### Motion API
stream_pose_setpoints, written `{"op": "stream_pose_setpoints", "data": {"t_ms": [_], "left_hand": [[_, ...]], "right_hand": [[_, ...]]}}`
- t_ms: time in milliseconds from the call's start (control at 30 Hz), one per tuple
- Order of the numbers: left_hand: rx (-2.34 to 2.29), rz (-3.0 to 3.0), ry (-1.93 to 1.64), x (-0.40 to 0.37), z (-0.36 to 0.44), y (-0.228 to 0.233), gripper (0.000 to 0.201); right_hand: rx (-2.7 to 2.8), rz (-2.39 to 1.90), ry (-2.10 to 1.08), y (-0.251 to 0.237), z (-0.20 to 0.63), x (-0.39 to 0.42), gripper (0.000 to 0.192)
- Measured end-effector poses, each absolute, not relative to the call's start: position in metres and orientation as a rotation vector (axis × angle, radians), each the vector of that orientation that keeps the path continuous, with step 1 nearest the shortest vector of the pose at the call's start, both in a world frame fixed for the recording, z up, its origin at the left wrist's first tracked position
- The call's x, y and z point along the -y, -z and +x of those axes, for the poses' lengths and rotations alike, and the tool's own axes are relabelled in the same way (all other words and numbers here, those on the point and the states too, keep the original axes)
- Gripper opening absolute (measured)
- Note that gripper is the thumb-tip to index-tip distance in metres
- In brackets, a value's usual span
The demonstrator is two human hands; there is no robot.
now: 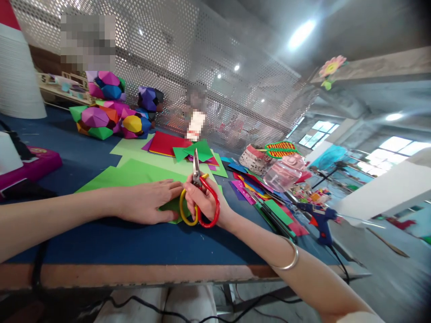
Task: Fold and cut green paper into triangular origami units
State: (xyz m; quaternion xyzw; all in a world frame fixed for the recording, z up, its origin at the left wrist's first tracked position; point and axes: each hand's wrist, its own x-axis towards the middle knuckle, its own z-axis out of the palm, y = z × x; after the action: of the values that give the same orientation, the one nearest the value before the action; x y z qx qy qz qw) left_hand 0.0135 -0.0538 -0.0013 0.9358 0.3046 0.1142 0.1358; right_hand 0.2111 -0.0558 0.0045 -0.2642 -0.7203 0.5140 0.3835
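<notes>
My right hand (205, 202) is wrapped round a pair of scissors (195, 168), one handle loop yellow and the other red. The blades point away from me and look closed. Flat on a bright green sheet of paper (141, 172) lies my left hand (151, 202), palm down with its fingers stretched toward the scissors. Pale green sheets (134, 150) spread out behind the bright one. On top of them rest red paper (164, 143) and folded green pieces (202, 150).
Folded-paper balls (96, 116) in many colours stand at the back left, near a purple-based device (33, 166). To the right are coloured paper strips (249, 188), a clear pink jar (283, 172) and a blue glue gun (321, 220). A perforated metal screen (168, 54) rises behind the table.
</notes>
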Motion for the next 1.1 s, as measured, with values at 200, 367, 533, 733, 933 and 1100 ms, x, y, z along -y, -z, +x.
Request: {"op": "stream_pose_setpoints", "data": {"t_ms": [200, 367, 533, 733, 933, 1100], "left_hand": [[-0.972, 2.685, -0.287, 0.055, 0.013, 0.001, 0.052], [-1.006, 2.633, -0.24, 0.057, 0.013, -0.002, 0.06], [-0.989, 2.647, -0.204, 0.06, 0.014, -0.008, 0.058], [-0.984, 2.643, -0.231, 0.059, 0.014, -0.006, 0.058], [-0.945, 2.651, -0.31, 0.061, 0.013, -0.006, 0.055], [-0.957, 2.661, -0.302, 0.063, 0.014, -0.01, 0.055]], "right_hand": [[1.847, -0.785, -1.213, -0.002, 0.236, 0.028, 0.028], [1.868, -0.918, -1.096, -0.006, 0.264, 0.003, 0.03], [1.877, -1.025, -0.979, -0.009, 0.284, -0.011, 0.032], [1.97, -1.181, -0.743, -0.008, 0.293, -0.021, 0.031], [2.209, -1.434, -0.346, -0.029, 0.298, 0.0, 0.017], [2.346, -1.747, -0.032, -0.043, 0.325, 0.031, 0.015]]}}
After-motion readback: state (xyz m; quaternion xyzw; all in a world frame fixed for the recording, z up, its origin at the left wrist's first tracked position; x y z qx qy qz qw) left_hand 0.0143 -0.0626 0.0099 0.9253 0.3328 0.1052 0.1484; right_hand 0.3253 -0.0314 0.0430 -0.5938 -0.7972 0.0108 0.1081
